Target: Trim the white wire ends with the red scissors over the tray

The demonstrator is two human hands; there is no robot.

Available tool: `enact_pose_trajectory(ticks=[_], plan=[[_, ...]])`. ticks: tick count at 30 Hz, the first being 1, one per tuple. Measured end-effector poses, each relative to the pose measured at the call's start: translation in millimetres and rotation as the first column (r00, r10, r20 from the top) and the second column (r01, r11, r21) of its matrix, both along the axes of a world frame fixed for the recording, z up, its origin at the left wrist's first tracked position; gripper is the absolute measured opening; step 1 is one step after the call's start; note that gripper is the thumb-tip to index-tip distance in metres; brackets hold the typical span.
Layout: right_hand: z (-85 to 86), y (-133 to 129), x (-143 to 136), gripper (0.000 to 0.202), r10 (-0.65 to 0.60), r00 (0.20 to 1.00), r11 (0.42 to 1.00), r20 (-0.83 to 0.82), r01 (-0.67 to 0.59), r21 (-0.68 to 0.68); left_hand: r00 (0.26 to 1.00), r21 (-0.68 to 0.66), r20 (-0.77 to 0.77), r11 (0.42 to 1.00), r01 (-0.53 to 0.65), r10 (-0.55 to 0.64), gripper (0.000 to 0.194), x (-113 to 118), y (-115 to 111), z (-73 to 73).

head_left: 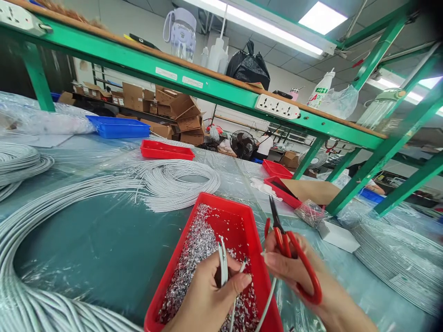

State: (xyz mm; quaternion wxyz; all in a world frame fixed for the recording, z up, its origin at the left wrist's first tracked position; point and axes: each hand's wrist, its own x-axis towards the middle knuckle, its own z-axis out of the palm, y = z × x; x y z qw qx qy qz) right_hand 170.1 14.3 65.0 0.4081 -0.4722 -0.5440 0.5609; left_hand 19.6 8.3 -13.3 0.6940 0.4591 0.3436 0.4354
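Observation:
My left hand [214, 290] is closed around several white cables [224, 265] above a red tray [242, 210]. One cable end with a dark tip sticks out by its thumb. Silvery scraps [187, 258] cover much of the tray's bottom. Just right of the tray, my right hand [294, 265] holds red-handled scissors [285, 240], their dark blades pointing up and away from the cables. A small pale bit shows at the right thumb and forefinger tips, and a white cable runs down below them.
Coiled white cables [180, 182] lie behind the tray and sweep round the left. A green shelf frame [214, 92] crosses above the table. Blue [119, 127] and red [168, 150] trays stand farther back; a white box [338, 236] lies at the right.

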Motion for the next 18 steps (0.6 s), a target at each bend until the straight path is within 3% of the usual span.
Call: enact_pose_trajectory(ticks=[3,6,10,15,18], plan=[[7.0,16,2,0.023,-0.034,0.981,0.998,0.193,0.023,0.055,0.973,-0.059,0.196,0.989,0.132,-0.118,0.055,-2,0,1.1],[10.8,21,6,0.048,0.071,0.972,0.986,0.224,-0.102,0.129,0.937,-0.089,0.309,0.976,0.196,-0.16,0.057,-6,1,7.5],[7.5,-1,26,0.07,0.195,0.878,0.96,0.436,-0.262,0.099,0.945,-0.155,0.252,0.956,0.25,-0.206,0.06,-13,3,17.0],[1.9,-35,46,0.077,0.248,0.72,0.969,0.648,-0.187,-0.163,0.962,-0.048,0.184,0.976,0.214,-0.202,0.052,-15,0,12.7],[1.6,-41,47,0.079,0.284,0.671,0.959,0.685,-0.209,-0.193,0.975,-0.039,0.129,0.981,0.188,-0.181,0.05,-14,-2,9.8]])
